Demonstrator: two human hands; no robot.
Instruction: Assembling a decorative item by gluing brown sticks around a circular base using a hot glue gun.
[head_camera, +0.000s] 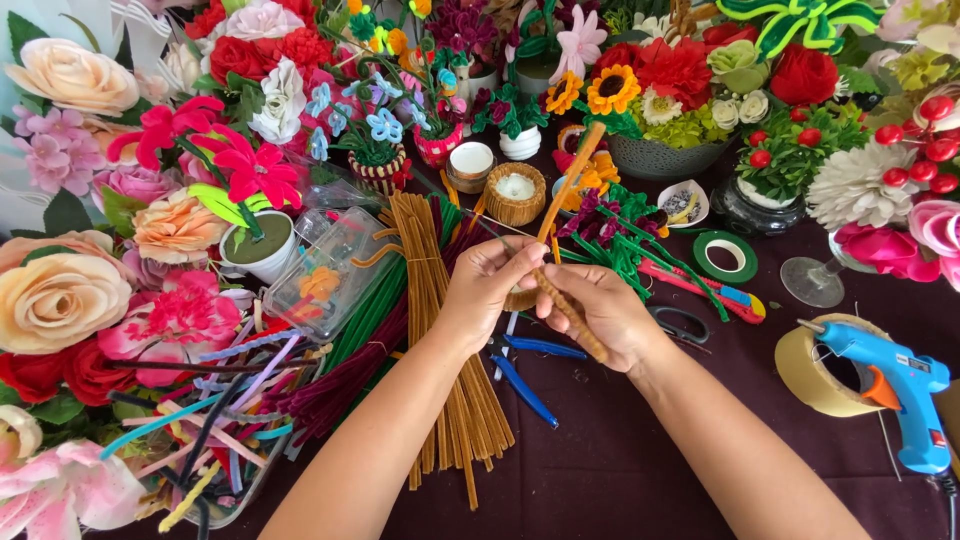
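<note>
brown pipe cleaner (572, 175) btwn both hands (545, 295)

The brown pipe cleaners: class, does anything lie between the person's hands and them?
Nothing visible does. Both the left hand and the right hand already grip the brown pipe cleaners, which rise above the table toward the sunflowers.

The pipe cleaner (570, 185) rising from the fingertips (530, 262) is tan-brown. Below the fingers lies a tan bundle (440, 300) beside green and maroon ones. Blue-handled pliers (525, 385) sit under the hands. Right of the fingers: green tape (725, 257), a blue-and-orange glue gun (890, 385).
</note>
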